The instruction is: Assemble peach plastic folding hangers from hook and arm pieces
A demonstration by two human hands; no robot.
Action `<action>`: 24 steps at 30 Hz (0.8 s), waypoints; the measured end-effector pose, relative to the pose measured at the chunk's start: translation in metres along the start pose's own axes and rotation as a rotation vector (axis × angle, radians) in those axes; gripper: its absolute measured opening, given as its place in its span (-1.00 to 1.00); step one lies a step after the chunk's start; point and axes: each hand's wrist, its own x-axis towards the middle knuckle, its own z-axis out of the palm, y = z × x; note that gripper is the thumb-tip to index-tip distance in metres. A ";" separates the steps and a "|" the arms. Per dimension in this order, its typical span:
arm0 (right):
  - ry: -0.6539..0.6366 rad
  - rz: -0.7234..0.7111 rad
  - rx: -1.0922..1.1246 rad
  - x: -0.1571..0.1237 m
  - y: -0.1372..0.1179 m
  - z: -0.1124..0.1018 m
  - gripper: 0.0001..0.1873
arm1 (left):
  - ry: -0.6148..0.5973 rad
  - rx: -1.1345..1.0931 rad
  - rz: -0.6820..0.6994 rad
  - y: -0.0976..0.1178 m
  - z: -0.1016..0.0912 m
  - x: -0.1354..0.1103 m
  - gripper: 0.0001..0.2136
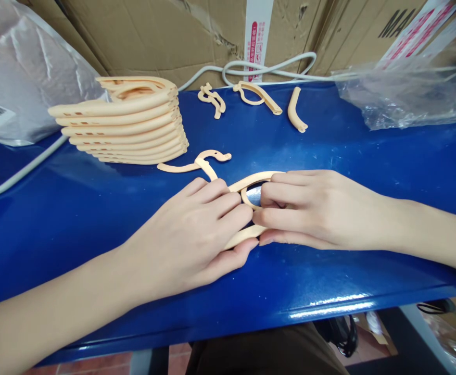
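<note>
A cream plastic folding clothes hanger (253, 179) lies between my two hands, low over the blue table. Its curved hook (211, 154) points away from me, beyond my left fingers. My left hand (208, 229) is closed around the hanger's left part, thumb along the near side. From the right, my right hand (314, 208) grips the other part with bent fingers, and its fingertips meet those of the left. Much of the hanger's middle is hidden under the fingers.
A stack of folded cream hangers (122, 122) stands at the back left. Loose hanger pieces, among them a hook part (212, 99), an arm (261, 98) and a short curved piece (296, 110), lie behind. Clear plastic (407, 99), a white cable (208, 67) and cardboard boxes (173, 36) line the back.
</note>
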 end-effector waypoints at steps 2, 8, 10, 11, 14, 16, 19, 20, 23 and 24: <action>-0.002 0.010 0.020 -0.001 0.002 -0.001 -0.64 | 0.015 0.025 -0.003 0.001 -0.002 0.000 -0.81; -0.006 0.051 0.080 -0.004 0.009 0.000 -0.64 | 0.085 0.094 0.035 0.002 -0.006 0.001 -0.79; -0.001 0.055 0.075 -0.004 0.009 0.001 -0.63 | 0.086 0.088 0.050 0.002 -0.006 0.001 -0.79; 0.001 0.054 0.072 -0.003 0.009 0.001 -0.63 | 0.083 0.081 0.055 0.002 -0.006 0.001 -0.79; 0.002 0.058 0.076 -0.002 0.007 0.001 -0.66 | 0.076 0.070 0.067 0.003 -0.006 0.001 -0.78; 0.002 0.068 0.077 -0.002 0.006 0.001 -0.68 | 0.075 0.069 0.075 0.002 -0.006 0.002 -0.78; 0.000 0.082 0.072 -0.003 0.004 0.001 -0.69 | 0.074 0.067 0.084 0.003 -0.006 0.003 -0.78; -0.001 0.083 0.070 -0.003 0.004 0.001 -0.69 | 0.073 0.066 0.085 0.003 -0.006 0.003 -0.78; 0.003 0.077 0.061 -0.003 0.002 0.002 -0.66 | 0.063 0.054 0.084 0.003 -0.005 0.002 -0.77; 0.007 0.071 0.058 -0.003 0.002 0.002 -0.65 | 0.057 0.050 0.083 0.003 -0.005 0.002 -0.77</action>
